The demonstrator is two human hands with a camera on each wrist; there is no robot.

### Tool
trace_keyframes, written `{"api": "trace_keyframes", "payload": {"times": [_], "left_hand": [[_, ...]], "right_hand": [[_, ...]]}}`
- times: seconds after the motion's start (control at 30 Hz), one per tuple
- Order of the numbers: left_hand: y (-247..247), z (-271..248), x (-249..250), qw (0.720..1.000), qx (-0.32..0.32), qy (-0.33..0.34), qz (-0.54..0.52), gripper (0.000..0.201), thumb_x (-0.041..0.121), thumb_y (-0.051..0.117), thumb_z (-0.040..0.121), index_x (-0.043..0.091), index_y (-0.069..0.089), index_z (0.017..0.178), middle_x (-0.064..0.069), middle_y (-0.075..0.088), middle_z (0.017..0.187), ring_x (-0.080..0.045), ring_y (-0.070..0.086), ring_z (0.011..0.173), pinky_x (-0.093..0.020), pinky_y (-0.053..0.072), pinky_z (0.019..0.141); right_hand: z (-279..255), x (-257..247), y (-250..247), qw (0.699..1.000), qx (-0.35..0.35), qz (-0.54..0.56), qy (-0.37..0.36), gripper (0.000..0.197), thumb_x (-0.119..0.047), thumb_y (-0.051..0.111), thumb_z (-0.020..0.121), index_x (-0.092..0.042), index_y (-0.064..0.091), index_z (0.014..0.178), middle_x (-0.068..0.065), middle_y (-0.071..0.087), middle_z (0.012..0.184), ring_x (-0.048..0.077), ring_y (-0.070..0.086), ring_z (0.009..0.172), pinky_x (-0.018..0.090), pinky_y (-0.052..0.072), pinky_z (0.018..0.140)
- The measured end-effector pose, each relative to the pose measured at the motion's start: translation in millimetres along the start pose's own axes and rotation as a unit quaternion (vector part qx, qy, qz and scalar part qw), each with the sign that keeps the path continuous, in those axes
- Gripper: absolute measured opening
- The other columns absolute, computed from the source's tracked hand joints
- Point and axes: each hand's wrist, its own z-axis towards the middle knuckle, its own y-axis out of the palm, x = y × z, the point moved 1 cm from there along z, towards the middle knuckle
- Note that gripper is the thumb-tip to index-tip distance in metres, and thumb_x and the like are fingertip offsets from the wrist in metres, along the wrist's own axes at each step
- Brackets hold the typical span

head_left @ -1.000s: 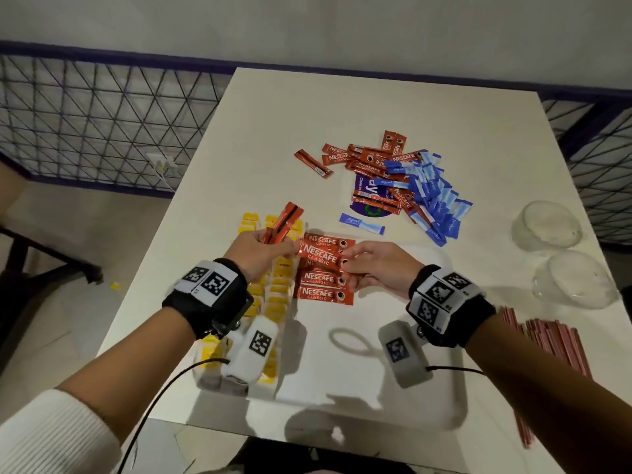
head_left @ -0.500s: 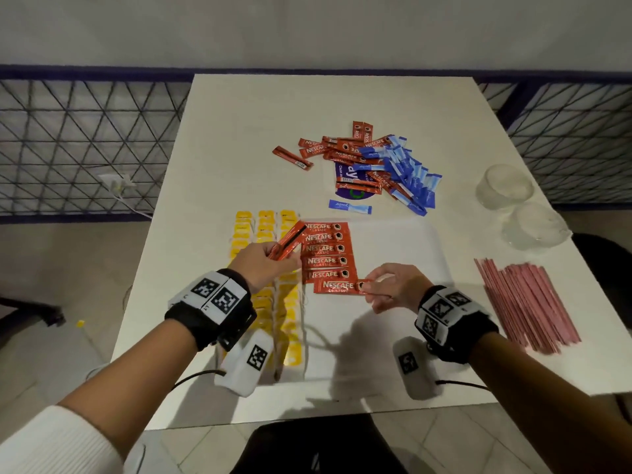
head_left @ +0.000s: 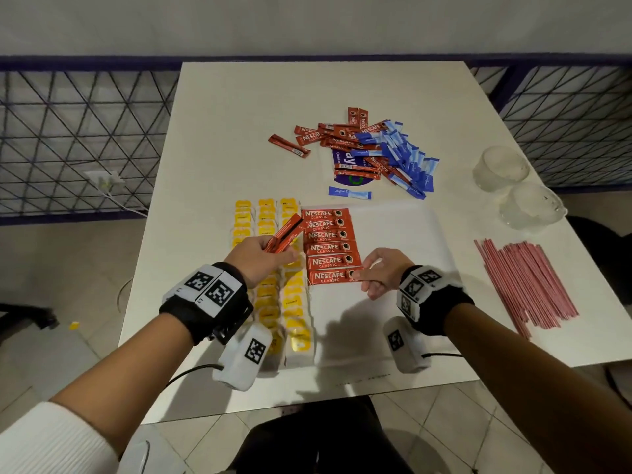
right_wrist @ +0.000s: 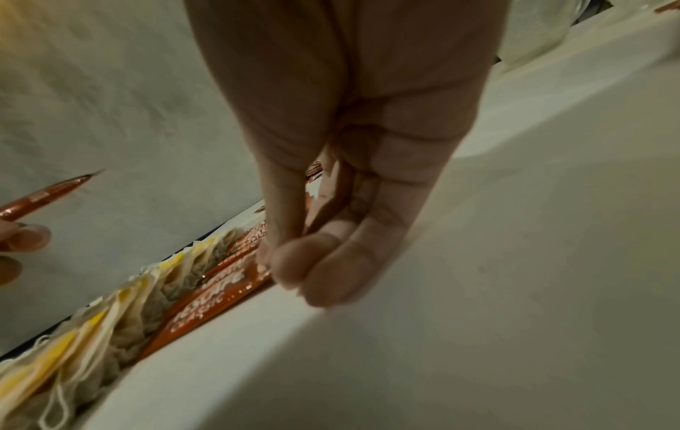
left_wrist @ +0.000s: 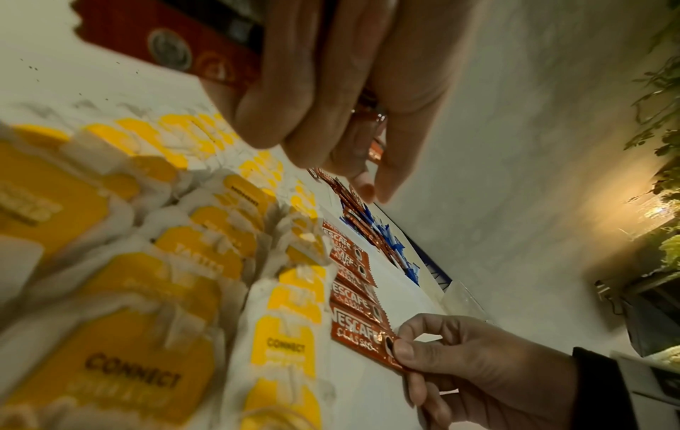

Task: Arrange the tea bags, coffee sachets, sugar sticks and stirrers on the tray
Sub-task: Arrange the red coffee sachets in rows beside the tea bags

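Left hand [head_left: 261, 256] gripping spare sachets [head_left: 285, 232] pointing to 1 o'clock, right hand [head_left: 381, 271] pinching nearest row sachet [head_left: 333, 277], apparently resting on tray [head_left: 393, 230]

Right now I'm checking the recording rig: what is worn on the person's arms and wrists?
Each wrist carries a black band topped with white blocks printed with black square markers: left band, right band. A white marker-tagged camera pod hangs under each wrist, trailing a thin black cable. A white ribbed sleeve covers the left upper forearm.
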Motion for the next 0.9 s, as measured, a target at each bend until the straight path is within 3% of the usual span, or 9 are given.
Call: {"api": "trace_keyframes", "payload": {"times": [0.17,0.37,0.53,0.67,0.8,0.9], "left_hand": [[-1.7,0.1,0.1,1.0,-0.002,-0.002,0.0,0.02,0.032,0.064,0.086,0.012,0.06,0.09,0.004,0.042,0.058,-0.01,0.038,0.048,-0.021,0.029,0.046],[-0.8,-0.7,-1.9,1.0,-0.005,-0.001,-0.008,0.019,0.03,0.063,0.086,0.012,0.059,0.09,0.003,0.041,0.059,-0.011,0.037,0.048,-0.022,0.029,0.047],[1.3,-0.2,-3.3,1.0,-0.007,-0.002,-0.007,0.018,0.029,0.063,0.087,0.018,0.054,0.076,0.003,0.043,0.059,-0.011,0.038,0.05,-0.022,0.031,0.049],[4.1,0.4,-2.9,1.0,-0.014,0.0,-0.011,0.016,0.029,0.064,0.086,0.022,0.056,0.075,0.003,0.047,0.063,-0.012,0.043,0.055,-0.022,0.033,0.054],[9.4,-5.7,-1.2,0.997,-0.07,0.003,-0.04,0.015,0.033,0.064,0.086,0.023,0.056,0.079,0.012,0.044,0.046,-0.009,0.032,0.038,-0.017,0.027,0.039],[14.2,-10.5,1.0,0.988,-0.123,0.005,-0.089,0.008,0.033,0.057,0.09,0.025,0.056,0.089,0.009,0.04,0.046,-0.006,0.026,0.03,-0.014,0.02,0.032]], "right_hand": [[1.6,-2.1,0.1,1.0,0.002,0.005,0.017,0.026,-0.007,0.072,0.078,-0.007,0.046,0.082,0.016,0.06,0.064,0.012,0.05,0.031,0.027,0.05,0.047],[4.7,-1.5,-0.2,1.0,0.006,-0.001,0.023,0.028,-0.01,0.073,0.078,-0.008,0.046,0.083,0.015,0.062,0.065,0.012,0.051,0.034,0.029,0.053,0.053],[6.7,0.2,0.0,1.0,0.008,-0.016,0.019,0.03,-0.015,0.073,0.078,-0.01,0.044,0.083,0.013,0.062,0.064,0.012,0.054,0.036,0.027,0.053,0.05],[5.5,1.0,-0.1,0.999,-0.012,-0.041,0.016,0.038,-0.021,0.074,0.078,-0.014,0.039,0.089,0.009,0.059,0.068,0.013,0.053,0.046,0.03,0.052,0.059],[-4.9,-10.2,-1.2,0.992,0.021,-0.119,-0.03,0.047,-0.043,0.07,0.078,-0.016,0.038,0.101,0.002,0.051,0.071,0.012,0.043,0.055,0.027,0.041,0.053],[-21.2,-30.2,3.7,0.993,-0.014,-0.042,-0.111,0.041,-0.047,0.06,0.083,-0.017,0.042,0.106,0.001,0.052,0.069,0.012,0.045,0.053,0.025,0.042,0.052]]}}
